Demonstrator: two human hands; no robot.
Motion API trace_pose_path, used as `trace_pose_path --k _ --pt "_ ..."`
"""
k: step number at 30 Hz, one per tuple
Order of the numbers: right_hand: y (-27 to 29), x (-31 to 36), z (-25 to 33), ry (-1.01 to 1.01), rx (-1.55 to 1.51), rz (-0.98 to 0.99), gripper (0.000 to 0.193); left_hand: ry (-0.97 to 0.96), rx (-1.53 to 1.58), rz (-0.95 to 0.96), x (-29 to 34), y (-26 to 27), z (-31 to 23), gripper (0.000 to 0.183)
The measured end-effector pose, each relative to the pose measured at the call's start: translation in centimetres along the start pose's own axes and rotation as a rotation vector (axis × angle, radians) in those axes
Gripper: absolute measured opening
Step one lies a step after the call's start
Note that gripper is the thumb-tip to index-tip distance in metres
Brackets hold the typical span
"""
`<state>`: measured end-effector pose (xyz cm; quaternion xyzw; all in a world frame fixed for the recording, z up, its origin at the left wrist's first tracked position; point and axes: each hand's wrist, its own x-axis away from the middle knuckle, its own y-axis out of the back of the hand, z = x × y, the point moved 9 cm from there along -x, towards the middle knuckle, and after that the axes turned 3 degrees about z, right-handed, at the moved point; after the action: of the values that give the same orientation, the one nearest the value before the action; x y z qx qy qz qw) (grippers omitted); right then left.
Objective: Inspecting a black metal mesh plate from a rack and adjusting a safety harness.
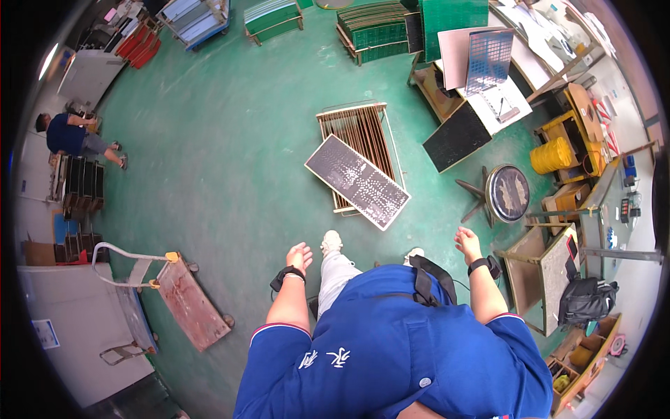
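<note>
My left hand (300,257) hangs in the air beside my leg, fingers loosely apart, holding nothing. Out to the other side, my right hand (468,244) is likewise open, with a dark band on its wrist. Neither hand touches anything. On the floor in front of my feet stands a slatted rack (357,126) with a pale frame and many brown slats. Across its top lies, at a slant, a dark rectangular panel (352,178) with a light rim and a scatter of whitish spots. A round-topped stool (507,194) is the thing nearest my right hand.
A flat trolley (193,300) with a curved handle stands on the left. At the right are a worktable (497,105) bearing panels, a wooden stand (523,269) and a black backpack (587,300). Stacked green panels (373,35) stand far ahead. Another person (70,136) is at the far left.
</note>
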<state>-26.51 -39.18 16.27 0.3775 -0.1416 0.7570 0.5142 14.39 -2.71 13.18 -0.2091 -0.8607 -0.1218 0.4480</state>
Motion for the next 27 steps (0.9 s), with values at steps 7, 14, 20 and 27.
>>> trace_pose_path --k 7,14,20,27 --pt "-0.6 -0.1 -5.5 -0.097 0.073 0.024 0.021 0.048 -0.01 0.0 0.7 -0.5 1.1 0.037" --pt "-0.3 0.1 -11.9 -0.187 0.106 0.059 0.02 0.064 -0.029 0.038 1.4 -2.5 2.0 0.033" --pt "-2.3 0.7 -10.7 -0.029 0.185 0.147 0.021 0.095 -0.071 0.05 2.3 -2.9 2.6 0.032" --pt "-2.1 -0.9 -11.7 -0.074 0.158 0.143 0.019 0.079 -0.064 0.047 1.7 -2.8 2.4 0.031"
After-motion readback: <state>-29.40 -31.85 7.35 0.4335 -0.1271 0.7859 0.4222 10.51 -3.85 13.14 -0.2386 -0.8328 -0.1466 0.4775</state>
